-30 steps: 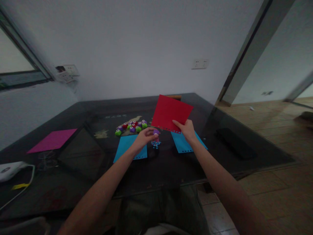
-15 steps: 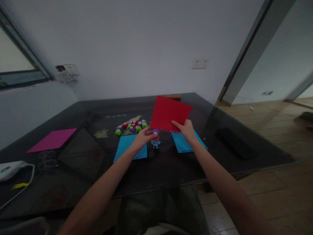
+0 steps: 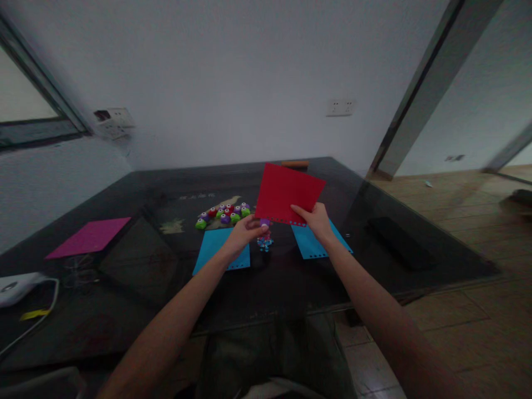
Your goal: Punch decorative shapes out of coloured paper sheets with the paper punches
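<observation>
A red sheet of paper (image 3: 286,191) is held up tilted by my right hand (image 3: 316,221), thumb on its near face. Punched notches run along its lower edge. My left hand (image 3: 244,231) pinches a small purple craft punch (image 3: 265,223) at the sheet's lower left corner. Beneath it, blue and pinkish paper bits (image 3: 265,243) lie in a small pile on the dark table. Two blue sheets (image 3: 214,244) (image 3: 311,249) with punched near edges lie on either side, each partly covered by a hand or forearm.
Several green, purple and red craft punches (image 3: 224,213) cluster behind the left blue sheet. A magenta sheet (image 3: 89,237) lies at far left, near a white device (image 3: 19,289) with a cable. A black oblong object (image 3: 399,241) rests on the table's (image 3: 274,293) right side.
The red sheet has shifted very slightly left. Both hands keep their grips, and the other things stay where they were.
</observation>
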A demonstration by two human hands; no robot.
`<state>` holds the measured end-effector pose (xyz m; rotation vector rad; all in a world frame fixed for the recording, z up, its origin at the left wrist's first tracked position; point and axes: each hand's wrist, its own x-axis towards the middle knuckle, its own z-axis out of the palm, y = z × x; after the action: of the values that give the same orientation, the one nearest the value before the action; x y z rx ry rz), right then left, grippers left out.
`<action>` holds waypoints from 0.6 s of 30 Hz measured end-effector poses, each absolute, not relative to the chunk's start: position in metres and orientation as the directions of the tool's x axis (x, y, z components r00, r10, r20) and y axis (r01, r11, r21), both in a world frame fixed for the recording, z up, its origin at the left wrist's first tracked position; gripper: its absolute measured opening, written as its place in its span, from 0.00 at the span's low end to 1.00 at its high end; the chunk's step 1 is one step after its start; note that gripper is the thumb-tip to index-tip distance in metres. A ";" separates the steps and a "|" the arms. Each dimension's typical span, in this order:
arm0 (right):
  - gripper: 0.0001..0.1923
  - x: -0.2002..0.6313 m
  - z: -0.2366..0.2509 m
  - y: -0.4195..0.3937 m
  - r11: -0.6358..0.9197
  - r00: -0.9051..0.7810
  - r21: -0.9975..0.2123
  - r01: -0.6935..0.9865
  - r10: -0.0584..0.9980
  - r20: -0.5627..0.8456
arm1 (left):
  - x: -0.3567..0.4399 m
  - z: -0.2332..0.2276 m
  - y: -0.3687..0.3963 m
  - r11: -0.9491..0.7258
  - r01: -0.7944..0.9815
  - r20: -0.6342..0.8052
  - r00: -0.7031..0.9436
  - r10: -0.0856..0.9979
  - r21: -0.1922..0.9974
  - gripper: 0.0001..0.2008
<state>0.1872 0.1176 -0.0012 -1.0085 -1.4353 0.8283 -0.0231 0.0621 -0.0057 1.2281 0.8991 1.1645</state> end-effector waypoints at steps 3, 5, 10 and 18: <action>0.21 0.187 -0.002 0.118 0.392 0.002 -0.911 0.130 0.918 0.395 | -0.023 -0.005 0.062 -0.046 -0.163 0.078 0.197 0.977 0.986 0.21; 0.20 0.187 -0.002 0.117 0.401 0.003 -0.905 0.141 0.914 0.406 | -0.022 -0.005 0.061 -0.056 -0.154 0.085 0.188 0.979 0.986 0.20; 0.18 0.186 0.002 0.113 0.414 -0.016 -0.898 0.150 0.909 0.416 | -0.022 -0.007 0.062 -0.064 -0.145 0.089 0.174 0.981 0.987 0.20; 0.16 0.185 0.004 0.111 0.427 -0.059 -0.891 0.152 0.904 0.423 | -0.025 -0.007 0.063 -0.025 -0.112 0.042 0.148 0.988 0.993 0.21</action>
<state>0.1847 0.1105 0.0042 -0.9739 -1.5202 0.8110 -0.0253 0.0634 -0.0068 1.2199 1.0016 1.1719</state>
